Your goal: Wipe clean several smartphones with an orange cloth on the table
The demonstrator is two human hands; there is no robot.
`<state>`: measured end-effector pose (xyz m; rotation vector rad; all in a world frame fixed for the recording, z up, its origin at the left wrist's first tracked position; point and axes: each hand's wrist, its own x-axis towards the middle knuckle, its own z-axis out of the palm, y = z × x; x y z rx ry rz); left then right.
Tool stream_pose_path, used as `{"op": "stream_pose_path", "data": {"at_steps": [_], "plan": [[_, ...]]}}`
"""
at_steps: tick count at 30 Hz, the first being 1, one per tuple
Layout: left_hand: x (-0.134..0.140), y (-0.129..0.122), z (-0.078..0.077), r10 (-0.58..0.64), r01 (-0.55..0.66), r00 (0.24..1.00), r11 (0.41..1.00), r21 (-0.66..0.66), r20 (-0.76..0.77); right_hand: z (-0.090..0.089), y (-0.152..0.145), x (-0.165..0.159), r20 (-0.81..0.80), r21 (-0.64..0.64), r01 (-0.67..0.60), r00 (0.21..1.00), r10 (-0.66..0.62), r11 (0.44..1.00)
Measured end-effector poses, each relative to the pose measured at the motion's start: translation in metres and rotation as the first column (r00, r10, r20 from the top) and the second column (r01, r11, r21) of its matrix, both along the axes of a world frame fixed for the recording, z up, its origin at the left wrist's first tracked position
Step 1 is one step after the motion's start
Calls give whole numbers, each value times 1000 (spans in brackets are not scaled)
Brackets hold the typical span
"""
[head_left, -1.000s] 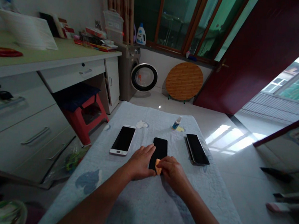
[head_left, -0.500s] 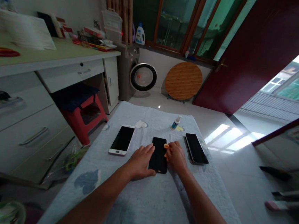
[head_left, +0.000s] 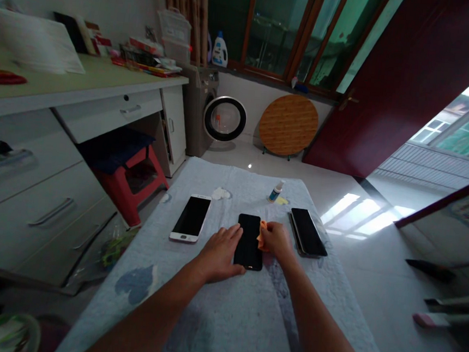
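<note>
A black smartphone (head_left: 248, 246) lies screen up on a cloth-covered table. My left hand (head_left: 220, 254) holds it along its left side, with fingertips on the edge and the thumb at the bottom corner. Pinched in my right hand (head_left: 277, 239) is an orange cloth (head_left: 262, 236), pressed against the phone's right edge. To the left lies a white-framed smartphone (head_left: 192, 219) with a dark screen. On the right, another dark smartphone (head_left: 308, 233) rests on something flat, mostly hidden beneath it. A small spray bottle (head_left: 276, 191) stands upright behind my right hand.
The pale blue tablecloth (head_left: 230, 323) covers the table. Along the left runs a desk with drawers (head_left: 53, 187), with a red stool (head_left: 133, 181) by it. Beyond the table are a washing machine with its door open (head_left: 225, 119) and a round wooden tabletop (head_left: 289, 125).
My right hand has shifted slightly along the phone's right edge, and more of the orange cloth shows. My left hand stays on the phone's left side.
</note>
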<state>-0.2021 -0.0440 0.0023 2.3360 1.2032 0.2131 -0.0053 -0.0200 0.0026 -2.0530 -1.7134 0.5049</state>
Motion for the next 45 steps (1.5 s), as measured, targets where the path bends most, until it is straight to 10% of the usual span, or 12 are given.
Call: {"op": "stream_pose_path", "data": {"at_steps": [19, 33, 45], "plan": [[2, -1, 0, 16, -15, 1000, 1000, 21, -11, 2, -95, -3, -16, -7, -73, 997, 73, 997], [-1, 0, 1, -1, 0, 1000, 1000, -23, -8, -7, 12, -6, 306, 68, -53, 951, 30, 996], [0, 1, 1, 37, -37, 999, 998, -45, -10, 3, 66, -19, 401, -98, -298, 861, 312, 949]]}}
